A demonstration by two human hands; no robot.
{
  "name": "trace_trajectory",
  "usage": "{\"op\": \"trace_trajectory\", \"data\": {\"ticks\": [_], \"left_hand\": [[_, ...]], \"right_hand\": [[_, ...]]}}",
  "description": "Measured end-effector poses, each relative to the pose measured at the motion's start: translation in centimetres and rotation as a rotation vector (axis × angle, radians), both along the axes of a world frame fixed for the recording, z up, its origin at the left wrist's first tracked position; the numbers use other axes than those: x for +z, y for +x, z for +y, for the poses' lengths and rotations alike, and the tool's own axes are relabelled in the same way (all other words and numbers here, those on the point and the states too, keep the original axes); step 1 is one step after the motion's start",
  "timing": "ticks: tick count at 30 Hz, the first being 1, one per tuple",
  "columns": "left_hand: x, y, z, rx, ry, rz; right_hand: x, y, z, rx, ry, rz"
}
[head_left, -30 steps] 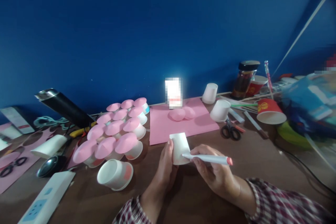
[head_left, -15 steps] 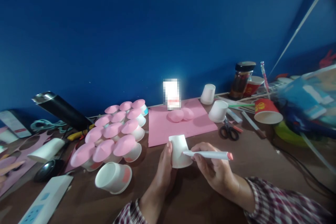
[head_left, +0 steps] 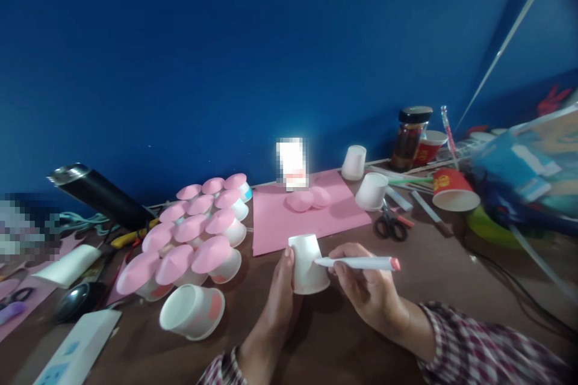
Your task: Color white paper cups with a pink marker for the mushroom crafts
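Note:
An upside-down white paper cup (head_left: 307,264) is held over the brown table by my left hand (head_left: 279,295), its fingers wrapped round the cup's left side. My right hand (head_left: 368,289) grips a white marker (head_left: 361,263) with a red end, and the marker's tip meets or nearly meets the cup's side. Just beyond lies a pink sheet (head_left: 271,225) bearing pink paper cones (head_left: 300,199). To the left, several cups topped with pink cones (head_left: 176,263) stand in rows. A white cup with a red patch (head_left: 192,311) lies tilted in front of them.
Two upturned white cups (head_left: 371,191) stand right of the pink sheet, close to black-handled scissors (head_left: 391,227). A red cup (head_left: 455,191), a dark-lidded jar (head_left: 410,138) and a plastic bag (head_left: 528,168) are farther right. At left are a black flask (head_left: 103,195) and a power strip (head_left: 76,349).
The view has shifted slightly. Both hands keep their hold on the cup and the marker, with hardly any motion. At the far left edge, another person's hand is no longer in view.

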State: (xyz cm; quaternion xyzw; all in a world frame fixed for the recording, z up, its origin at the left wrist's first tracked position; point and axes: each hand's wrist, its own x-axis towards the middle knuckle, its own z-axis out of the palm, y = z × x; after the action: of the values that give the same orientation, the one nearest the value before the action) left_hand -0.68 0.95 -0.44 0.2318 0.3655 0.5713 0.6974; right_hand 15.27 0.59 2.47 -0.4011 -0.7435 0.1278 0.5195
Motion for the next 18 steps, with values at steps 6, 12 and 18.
{"op": "trace_trajectory", "data": {"ticks": [6,12,18], "left_hand": [[0.15,0.13,0.03,0.006,-0.012,0.031],[0.35,0.16,-0.07,0.009,-0.014,0.012],[0.58,0.23,-0.03,-0.005,-0.029,-0.013]], "right_hand": [[-0.14,0.18,0.27,-0.005,-0.025,0.025],[0.1,0.36,0.62,0.006,-0.043,0.044],[0.37,0.36,0.56,-0.029,-0.031,0.012]]}}
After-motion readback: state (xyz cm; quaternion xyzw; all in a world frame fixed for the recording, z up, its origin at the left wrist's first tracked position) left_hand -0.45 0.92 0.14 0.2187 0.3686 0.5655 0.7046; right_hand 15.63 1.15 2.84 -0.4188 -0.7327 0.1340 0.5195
